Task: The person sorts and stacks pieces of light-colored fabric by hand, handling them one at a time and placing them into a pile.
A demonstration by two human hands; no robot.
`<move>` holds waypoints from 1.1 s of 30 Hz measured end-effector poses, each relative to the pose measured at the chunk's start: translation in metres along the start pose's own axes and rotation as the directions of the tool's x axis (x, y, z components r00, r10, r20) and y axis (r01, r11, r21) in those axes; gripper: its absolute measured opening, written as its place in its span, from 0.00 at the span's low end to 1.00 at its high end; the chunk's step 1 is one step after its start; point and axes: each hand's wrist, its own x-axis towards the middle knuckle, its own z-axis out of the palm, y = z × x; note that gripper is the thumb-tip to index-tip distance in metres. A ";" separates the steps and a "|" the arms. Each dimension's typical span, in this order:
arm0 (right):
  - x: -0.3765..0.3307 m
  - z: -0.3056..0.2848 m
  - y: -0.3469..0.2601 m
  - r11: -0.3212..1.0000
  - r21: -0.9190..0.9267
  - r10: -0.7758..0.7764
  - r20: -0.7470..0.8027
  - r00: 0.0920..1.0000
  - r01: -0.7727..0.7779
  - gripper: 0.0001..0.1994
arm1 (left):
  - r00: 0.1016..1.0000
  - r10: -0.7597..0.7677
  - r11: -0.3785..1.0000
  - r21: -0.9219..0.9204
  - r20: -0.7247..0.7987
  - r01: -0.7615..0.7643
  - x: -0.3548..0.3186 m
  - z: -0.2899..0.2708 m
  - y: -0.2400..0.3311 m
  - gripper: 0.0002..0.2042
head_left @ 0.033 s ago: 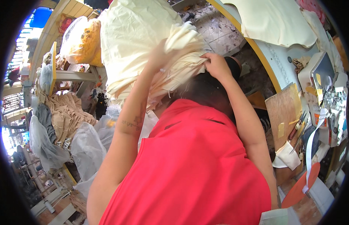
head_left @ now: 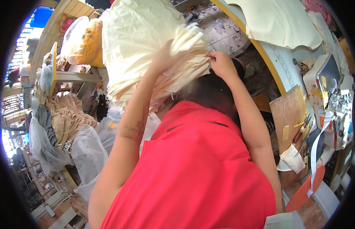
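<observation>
A thick stack of cream fabric pieces [head_left: 187, 63] lies across my lap, its layered edges fanned out and its near end folded up. My left hand [head_left: 163, 58] grips the folded part from the left; its fingers are partly lost among the layers and slightly blurred. At the right edge of the stack, my right hand [head_left: 222, 64] pinches the layer edges between thumb and fingers. Beyond, a large spread of the same cream cloth [head_left: 137, 34] hangs away from me.
To the right stands a yellow-edged table [head_left: 278, 63] with cream cloth [head_left: 280, 23] and a sewing machine [head_left: 322, 82]. A wooden board [head_left: 286, 114] with small tools is nearer. On the left are clear plastic bags [head_left: 89, 147], beige fabric pieces [head_left: 70, 116] and a bag of yellow material [head_left: 84, 42].
My right hand has shifted very slightly to the right along the fabric's edge. My left hand stays in nearly the same place on the stack.
</observation>
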 end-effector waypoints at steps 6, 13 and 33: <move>0.036 -0.006 -0.031 0.994 0.085 -0.065 -0.052 0.997 0.070 0.11 | 0.994 0.090 0.934 0.351 -0.062 -0.063 -0.025 0.022 0.047 0.42; 0.007 0.027 0.016 0.974 0.182 0.152 -0.065 0.986 -0.138 0.25 | 0.984 -0.172 0.933 -0.315 0.042 0.176 0.040 -0.002 -0.062 0.31; 0.032 0.018 -0.036 0.741 0.659 0.115 0.066 0.991 -0.130 0.13 | 0.992 -0.123 0.944 -0.305 0.028 0.125 0.030 -0.014 -0.044 0.31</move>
